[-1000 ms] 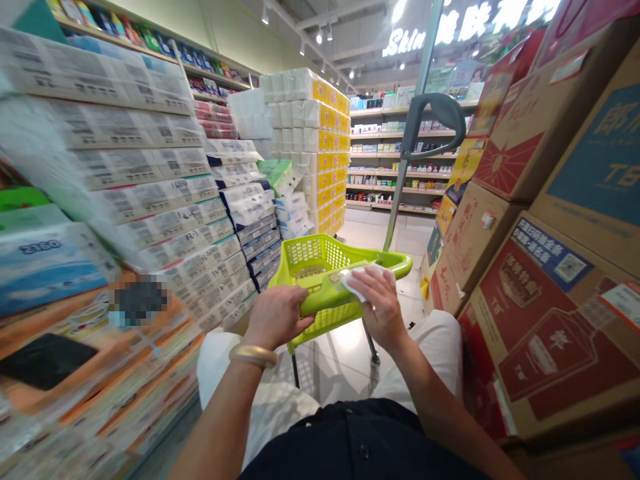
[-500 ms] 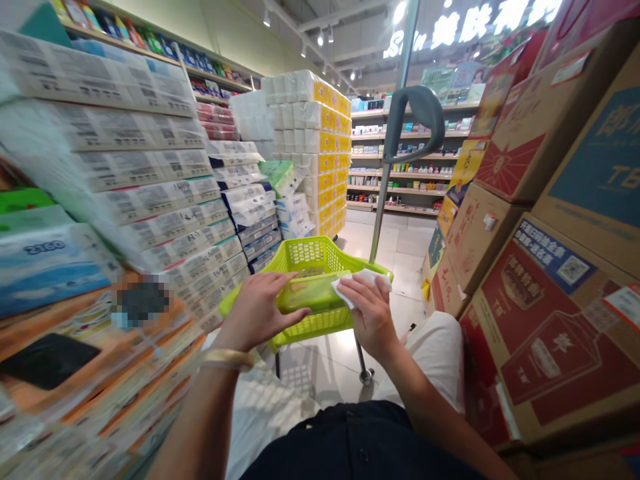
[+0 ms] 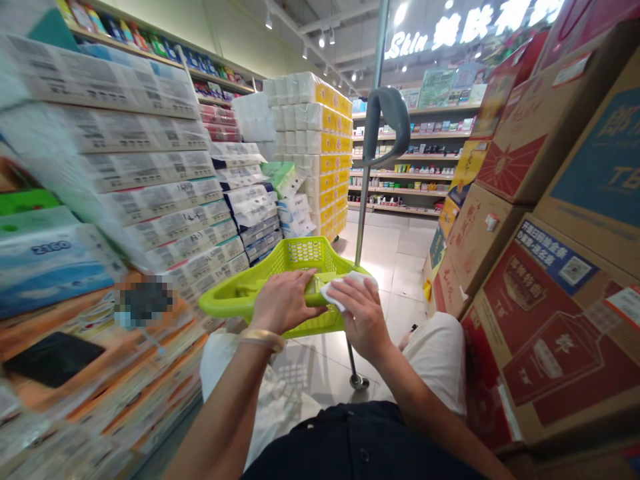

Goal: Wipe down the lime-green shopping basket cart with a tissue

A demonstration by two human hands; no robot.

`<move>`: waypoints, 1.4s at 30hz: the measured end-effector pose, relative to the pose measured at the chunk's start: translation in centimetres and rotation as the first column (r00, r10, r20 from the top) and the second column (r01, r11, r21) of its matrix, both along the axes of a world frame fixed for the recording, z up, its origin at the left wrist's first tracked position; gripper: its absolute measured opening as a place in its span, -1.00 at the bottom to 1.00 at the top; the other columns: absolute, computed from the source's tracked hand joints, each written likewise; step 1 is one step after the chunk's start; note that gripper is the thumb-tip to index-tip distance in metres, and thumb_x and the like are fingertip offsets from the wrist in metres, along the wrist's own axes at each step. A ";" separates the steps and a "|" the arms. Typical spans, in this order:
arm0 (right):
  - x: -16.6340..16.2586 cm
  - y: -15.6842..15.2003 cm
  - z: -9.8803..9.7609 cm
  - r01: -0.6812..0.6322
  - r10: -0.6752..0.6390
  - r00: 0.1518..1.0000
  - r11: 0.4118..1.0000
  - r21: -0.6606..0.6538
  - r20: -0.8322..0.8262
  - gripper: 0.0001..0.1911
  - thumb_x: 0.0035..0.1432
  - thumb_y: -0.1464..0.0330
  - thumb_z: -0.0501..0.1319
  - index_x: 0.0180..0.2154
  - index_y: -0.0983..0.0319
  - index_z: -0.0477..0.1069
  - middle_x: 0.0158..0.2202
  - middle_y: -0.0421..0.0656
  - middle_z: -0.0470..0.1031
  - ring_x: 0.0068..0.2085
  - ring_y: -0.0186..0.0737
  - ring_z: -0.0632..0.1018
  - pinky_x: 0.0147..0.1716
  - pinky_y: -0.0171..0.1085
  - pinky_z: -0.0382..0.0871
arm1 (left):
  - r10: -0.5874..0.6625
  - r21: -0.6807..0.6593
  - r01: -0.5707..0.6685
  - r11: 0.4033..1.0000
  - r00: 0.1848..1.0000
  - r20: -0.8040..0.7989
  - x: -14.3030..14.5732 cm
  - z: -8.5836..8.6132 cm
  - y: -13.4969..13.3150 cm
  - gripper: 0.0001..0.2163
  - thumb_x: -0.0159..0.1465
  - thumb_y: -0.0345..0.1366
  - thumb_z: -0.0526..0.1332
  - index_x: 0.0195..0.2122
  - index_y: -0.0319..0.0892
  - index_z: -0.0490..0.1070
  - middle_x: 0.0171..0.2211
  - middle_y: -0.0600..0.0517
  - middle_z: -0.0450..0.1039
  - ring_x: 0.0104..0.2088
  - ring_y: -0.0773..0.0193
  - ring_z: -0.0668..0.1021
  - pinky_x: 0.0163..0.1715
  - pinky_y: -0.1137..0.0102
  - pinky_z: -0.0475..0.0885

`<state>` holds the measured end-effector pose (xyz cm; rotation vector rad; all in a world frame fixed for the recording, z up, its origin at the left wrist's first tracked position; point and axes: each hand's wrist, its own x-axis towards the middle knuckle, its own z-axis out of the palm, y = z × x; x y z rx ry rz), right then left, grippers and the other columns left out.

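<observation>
Stacked cartons (image 3: 550,347) line the right side. Ahead, the green basket (image 3: 273,257) sits in reach of both hands. The left hand (image 3: 283,303) curls over its near rim (image 3: 227,306), holding it; the right hand (image 3: 359,310), fingers together, presses a white cloth (image 3: 363,274) there. Wiping seems the step in hand; the next move calls for firm left support, though grip beneath is hard to judge.

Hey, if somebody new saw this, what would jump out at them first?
Probably the bright green basket in the middle, its near rim held by the left hand while the right hand presses a white cloth or tissue against it. Next, likely the gray looped handle beyond it, and the glowing white sign at upper right.
</observation>
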<state>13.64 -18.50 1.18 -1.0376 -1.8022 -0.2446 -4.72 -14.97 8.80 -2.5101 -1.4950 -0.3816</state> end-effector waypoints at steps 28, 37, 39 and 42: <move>1.8 0.3 -0.9 0.070 -0.064 0.994 0.995 0.067 -0.093 -0.65 0.29 0.48 0.07 0.01 0.10 0.49 0.05 -0.16 0.56 0.20 -0.12 0.43 0.31 0.06 0.02 | -0.019 0.044 0.017 0.999 0.999 0.042 2.3 -0.6 -0.9 -0.35 0.12 0.11 0.29 0.16 -0.14 0.32 0.03 -0.12 0.50 0.00 -0.03 0.53 0.03 0.16 0.34; 2.5 0.4 -0.7 0.097 -0.089 0.986 0.994 0.051 -0.141 -0.65 0.28 0.45 0.07 0.01 0.10 0.49 0.04 -0.14 0.56 0.19 -0.09 0.43 0.28 0.08 0.09 | -0.013 0.054 0.010 0.998 0.999 0.049 2.5 -0.8 -0.8 -0.36 0.13 0.13 0.27 0.16 -0.11 0.32 0.02 -0.11 0.51 -0.01 -0.02 0.52 0.03 0.17 0.32; 1.5 -0.1 -0.6 0.026 -0.024 0.999 0.998 0.053 -0.043 -0.61 0.27 0.48 0.06 0.05 0.09 0.47 0.05 -0.17 0.55 0.20 -0.12 0.43 0.32 0.05 -0.01 | -0.019 0.054 0.016 0.998 0.998 0.055 2.5 -0.9 -0.8 -0.35 0.13 0.13 0.27 0.16 -0.12 0.31 0.03 -0.12 0.50 0.00 -0.02 0.52 0.03 0.17 0.33; 2.1 0.3 -0.5 0.070 -0.066 0.993 0.997 0.039 -0.093 -0.65 0.30 0.44 0.06 0.01 0.10 0.49 0.02 -0.16 0.58 0.18 -0.13 0.46 0.30 0.03 0.05 | -0.017 0.051 0.014 0.999 0.998 0.057 2.5 -0.9 -0.8 -0.35 0.12 0.14 0.27 0.16 -0.11 0.31 0.02 -0.12 0.50 -0.02 -0.02 0.52 0.04 0.16 0.32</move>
